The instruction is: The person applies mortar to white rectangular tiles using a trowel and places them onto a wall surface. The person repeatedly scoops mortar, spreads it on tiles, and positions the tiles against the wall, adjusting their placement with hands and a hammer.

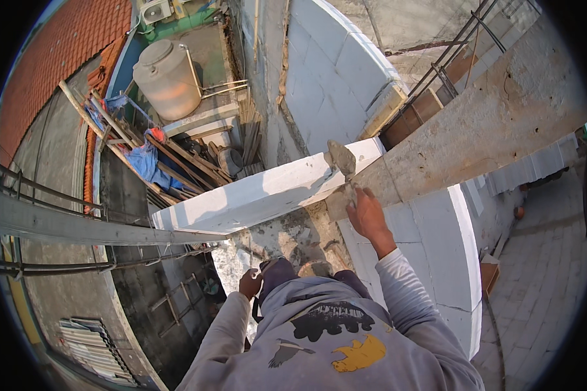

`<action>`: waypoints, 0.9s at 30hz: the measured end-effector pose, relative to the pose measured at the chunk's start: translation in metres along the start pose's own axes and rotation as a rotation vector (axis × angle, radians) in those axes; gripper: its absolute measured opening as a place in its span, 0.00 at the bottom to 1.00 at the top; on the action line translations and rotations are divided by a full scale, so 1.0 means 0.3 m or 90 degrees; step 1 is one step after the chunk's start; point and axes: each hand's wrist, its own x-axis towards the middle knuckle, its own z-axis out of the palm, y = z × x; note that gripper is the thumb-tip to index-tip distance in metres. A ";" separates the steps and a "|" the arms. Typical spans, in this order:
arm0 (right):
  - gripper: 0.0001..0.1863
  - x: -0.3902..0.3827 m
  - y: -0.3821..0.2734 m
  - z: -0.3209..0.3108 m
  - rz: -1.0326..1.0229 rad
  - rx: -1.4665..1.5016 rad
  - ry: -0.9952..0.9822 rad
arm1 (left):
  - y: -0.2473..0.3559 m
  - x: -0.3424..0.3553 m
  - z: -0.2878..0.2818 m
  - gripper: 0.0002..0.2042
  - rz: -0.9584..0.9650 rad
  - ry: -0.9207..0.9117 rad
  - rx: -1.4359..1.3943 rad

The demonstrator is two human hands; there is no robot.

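Note:
My right hand [368,218] grips a trowel [342,159] by its handle. The mortar-smeared blade lies over the far end of a long white block course [231,192], close to a rough concrete beam [463,117] that runs up to the right. My left hand [250,281] is down beside my thigh, fingers curled; whether anything is inside them is hidden. Below the white blocks, a rough mortar-stained ledge [310,238] is under me.
Rebar [72,210] and a grey beam [91,228] cross the left, above a drop. Beyond are a water tank [167,81], timber scraps [186,163], blue tarp [149,166] and a tiled roof [59,45]. A white block wall [424,267] borders the right, above a lower paved surface [535,274].

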 end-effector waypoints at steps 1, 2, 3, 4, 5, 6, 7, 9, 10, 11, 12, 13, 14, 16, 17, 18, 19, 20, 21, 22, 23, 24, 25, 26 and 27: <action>0.28 0.001 -0.001 -0.003 0.013 0.001 -0.010 | 0.004 0.011 0.002 0.26 -0.003 -0.002 0.000; 0.28 0.002 0.001 -0.006 -0.001 -0.007 -0.002 | 0.006 0.022 -0.002 0.26 -0.003 -0.005 0.002; 0.28 0.002 0.007 -0.010 -0.015 -0.016 0.006 | 0.002 0.023 -0.009 0.26 -0.004 -0.007 0.004; 0.27 0.005 0.010 -0.012 -0.029 -0.025 0.014 | -0.003 0.023 -0.018 0.25 -0.005 -0.008 0.006; 0.27 0.003 0.016 -0.011 -0.041 -0.025 0.018 | -0.013 0.014 -0.019 0.25 -0.009 -0.011 0.008; 0.27 0.004 0.021 -0.009 -0.052 -0.025 0.023 | -0.021 0.010 -0.019 0.25 -0.011 -0.009 0.017; 0.27 0.003 0.024 -0.008 -0.065 -0.025 0.027 | -0.029 0.007 -0.019 0.24 -0.014 -0.006 0.027; 0.28 0.009 0.018 -0.019 -0.042 -0.028 -0.004 | -0.013 0.014 -0.033 0.24 -0.015 0.002 0.044; 0.28 0.012 0.016 -0.023 -0.031 -0.029 -0.019 | -0.014 0.002 -0.043 0.24 0.013 0.007 0.057; 0.28 0.013 0.017 -0.024 -0.031 -0.032 -0.024 | -0.021 0.000 -0.040 0.24 -0.012 0.006 0.040; 0.28 0.014 0.020 -0.025 -0.032 -0.035 -0.030 | -0.029 0.000 -0.039 0.24 -0.038 0.004 0.022; 0.27 0.015 0.025 -0.027 -0.032 -0.039 -0.036 | -0.036 0.001 -0.036 0.24 -0.063 0.001 0.004; 0.27 0.019 0.030 -0.031 -0.034 -0.032 -0.020 | -0.038 0.012 -0.031 0.25 -0.038 -0.004 0.018; 0.27 0.019 0.049 -0.044 -0.038 -0.020 0.011 | -0.049 0.023 -0.024 0.25 -0.047 -0.005 0.028; 0.27 0.024 0.057 -0.050 -0.037 -0.026 -0.005 | -0.056 0.013 -0.023 0.25 -0.055 -0.005 0.034; 0.27 0.033 0.067 -0.060 -0.035 -0.033 -0.020 | -0.051 0.014 -0.021 0.25 -0.050 -0.010 0.061; 0.28 0.036 0.076 -0.066 -0.032 -0.039 -0.036 | -0.056 0.012 -0.006 0.25 -0.032 -0.012 0.052; 0.28 0.041 0.069 -0.068 -0.038 -0.037 -0.037 | -0.057 0.016 -0.005 0.25 -0.013 -0.009 0.044; 0.28 0.044 0.061 -0.075 -0.042 -0.035 -0.038 | -0.058 0.021 -0.005 0.25 0.007 -0.006 0.036; 0.29 0.047 0.057 -0.079 -0.046 -0.033 -0.039 | -0.058 0.030 -0.009 0.25 -0.006 -0.008 0.048; 0.28 0.048 0.067 -0.070 -0.081 -0.031 -0.025 | -0.048 0.027 -0.006 0.24 -0.013 -0.003 0.040; 0.28 0.038 0.090 -0.061 -0.109 -0.030 -0.009 | -0.026 0.031 0.000 0.24 -0.017 -0.003 0.034; 0.28 0.027 0.105 -0.055 -0.137 -0.030 0.007 | -0.009 0.026 0.001 0.24 -0.020 -0.003 0.028; 0.28 0.031 0.097 -0.061 -0.113 -0.026 -0.008 | 0.000 0.047 0.001 0.24 -0.002 -0.025 0.044; 0.28 0.034 0.078 -0.071 -0.090 -0.021 -0.023 | 0.000 0.048 -0.003 0.24 0.001 -0.011 0.042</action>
